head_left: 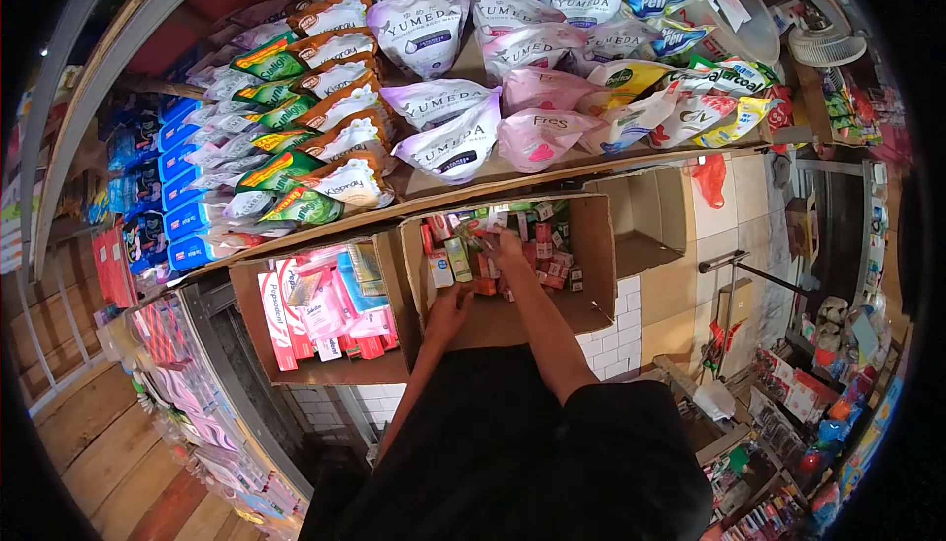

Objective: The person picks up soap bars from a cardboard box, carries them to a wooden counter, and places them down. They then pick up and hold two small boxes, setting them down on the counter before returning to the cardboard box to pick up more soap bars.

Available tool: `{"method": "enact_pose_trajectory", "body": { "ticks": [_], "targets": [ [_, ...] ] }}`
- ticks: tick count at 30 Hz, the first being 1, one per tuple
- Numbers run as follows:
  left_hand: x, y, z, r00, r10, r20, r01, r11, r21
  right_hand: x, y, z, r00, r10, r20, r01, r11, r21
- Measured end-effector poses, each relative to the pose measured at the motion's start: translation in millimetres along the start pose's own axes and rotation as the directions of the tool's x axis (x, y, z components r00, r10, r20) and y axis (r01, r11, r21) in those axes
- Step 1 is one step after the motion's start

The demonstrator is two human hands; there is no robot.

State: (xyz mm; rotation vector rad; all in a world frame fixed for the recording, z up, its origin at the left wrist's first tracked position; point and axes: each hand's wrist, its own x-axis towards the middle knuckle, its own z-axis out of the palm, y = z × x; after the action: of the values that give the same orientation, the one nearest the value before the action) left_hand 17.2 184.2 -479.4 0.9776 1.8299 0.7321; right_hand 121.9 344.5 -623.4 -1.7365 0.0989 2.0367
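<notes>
Both of my hands reach into an open cardboard box (513, 318) that contains many small cartons in red, green and white. My left hand (450, 312) is at the near left, fingers closed at the lower end of a small white box (440, 269) with blue print. Beside that stands a light green box (457, 259). Farther in, my right hand (506, 248) bends down among the cartons, its fingers curled together; what they hold is too small to make out. Red cartons (544, 241) lie just right of it.
Above the box runs a shelf edge (463, 200) with rows of pouches, among them a Yumeda pouch (450, 147). A second cardboard box (254, 320) on the left has pink and red toothpaste cartons (279, 306). Another cardboard box (645, 208) stands at the right.
</notes>
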Motion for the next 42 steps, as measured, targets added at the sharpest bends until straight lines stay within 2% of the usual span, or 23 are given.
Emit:
{"method": "enact_pose_trajectory", "body": {
  "ticks": [5,8,11,14,17,21,24,25,28,31,32,33,36,40,42],
  "targets": [
    [2.8,-16.9,5.9,1.0,-0.002,0.016,0.002,1.0,0.015,37.6,12.2,-5.7,0.997,-0.072,-0.04,0.077,0.985,0.153],
    [1.7,-12.4,2.9,1.0,0.02,0.017,-0.02,1.0,0.006,41.7,13.5,-9.1,0.998,-0.023,-0.058,0.031,0.991,0.131],
    [-0.8,2.3,-3.3,1.0,0.024,0.02,-0.025,0.999,0.046,54.5,12.8,-15.9,0.999,0.034,-0.004,-0.034,0.995,-0.093],
    [-0.3,6.0,-6.0,0.999,-0.032,0.04,0.03,0.998,0.056,83.7,14.7,-30.5,0.999,-0.044,-0.027,0.035,0.965,-0.259],
    [-0.2,9.1,-8.2,0.999,0.024,0.033,-0.023,1.0,-0.016,18.3,-7.2,-17.2,0.995,-0.075,-0.069,0.053,0.959,-0.28],
    [4.9,-0.3,-4.0,1.0,0.011,0.008,-0.01,0.998,-0.06,-5.4,-3.6,-42.6,0.981,-0.144,-0.127,0.098,0.944,-0.315],
    [7.9,4.0,-5.5,0.998,-0.069,0.006,0.07,0.997,-0.023,-26.6,5.3,-60.6,0.985,-0.171,0.016,0.168,0.937,-0.307],
    [8.9,3.1,-5.0,0.996,-0.088,0.01,0.088,0.996,-0.016,-35.3,6.7,-59.2,0.978,-0.209,0.007,0.201,0.93,-0.307],
    [16.5,-24.8,8.6,0.99,-0.143,0.004,0.143,0.986,-0.084,-69.3,-0.5,-66.8,0.973,0.017,0.23,0.052,0.955,-0.292],
    [19.1,-41.1,16.5,0.989,-0.148,-0.005,0.14,0.944,-0.297,-113.5,-5.7,-55.3,0.886,0.066,0.458,0.068,0.96,-0.27],
    [21.6,-40.9,17.7,0.99,-0.14,-0.006,0.127,0.916,-0.381,-128.7,-7.1,-49.9,0.88,0.07,0.469,0.077,0.955,-0.287],
    [18.1,-6.1,6.5,0.978,-0.21,-0.006,0.193,0.912,-0.363,-141.6,-7.7,-45.2,0.875,0.073,0.479,0.088,0.949,-0.304],
    [17.4,10.1,-0.3,0.995,-0.101,-0.004,0.091,0.915,-0.392,-147.3,-2.2,-44.6,0.874,0.101,0.475,0.105,0.916,-0.387],
    [12.6,13.0,-6.2,0.97,-0.23,0.082,0.241,0.854,-0.461,-151.0,-7.7,-42.5,0.841,0.162,0.516,0.115,0.879,-0.463],
    [12.5,14.7,-3.1,0.971,-0.237,0.04,0.226,0.846,-0.483,-133.3,-12.6,-49.6,0.791,0.161,0.591,0.27,0.774,-0.572]
  ]
}}
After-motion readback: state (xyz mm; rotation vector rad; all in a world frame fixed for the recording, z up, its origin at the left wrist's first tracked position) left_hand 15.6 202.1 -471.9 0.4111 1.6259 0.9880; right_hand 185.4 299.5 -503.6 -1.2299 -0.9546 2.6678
